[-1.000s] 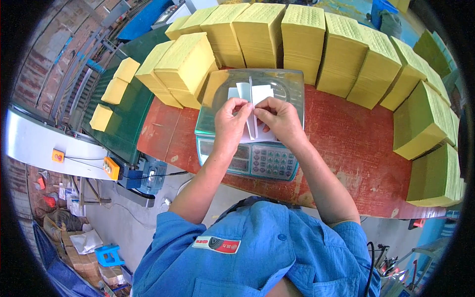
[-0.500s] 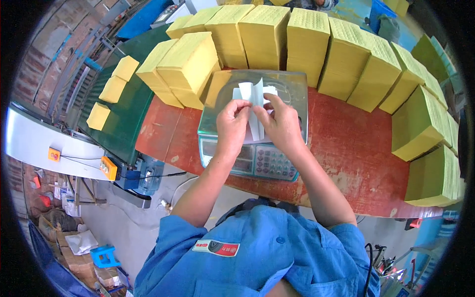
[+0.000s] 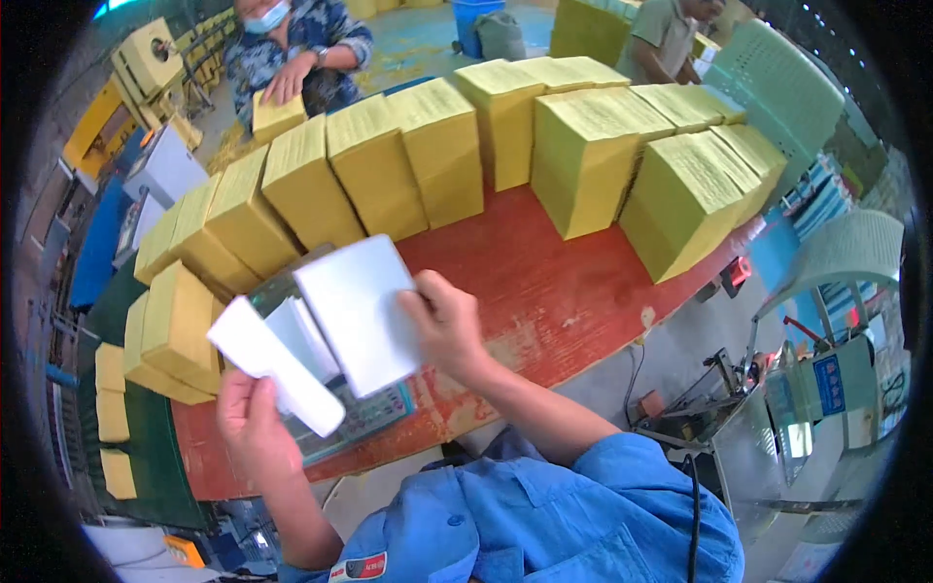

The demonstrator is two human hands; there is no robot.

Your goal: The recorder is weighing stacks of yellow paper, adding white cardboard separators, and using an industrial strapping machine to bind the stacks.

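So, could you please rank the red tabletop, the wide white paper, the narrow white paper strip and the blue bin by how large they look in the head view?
1. Red tabletop
2. Wide white paper
3. Narrow white paper strip
4. Blue bin, farther off, so its true size is unsure

L hand [image 3: 251, 418] & R hand [image 3: 445, 321] fwd, apart

Blue short-sleeved shirt [image 3: 559, 515] with matching button [image 3: 455, 520], red-and-white chest patch [image 3: 358, 567], black cord [image 3: 693, 515]
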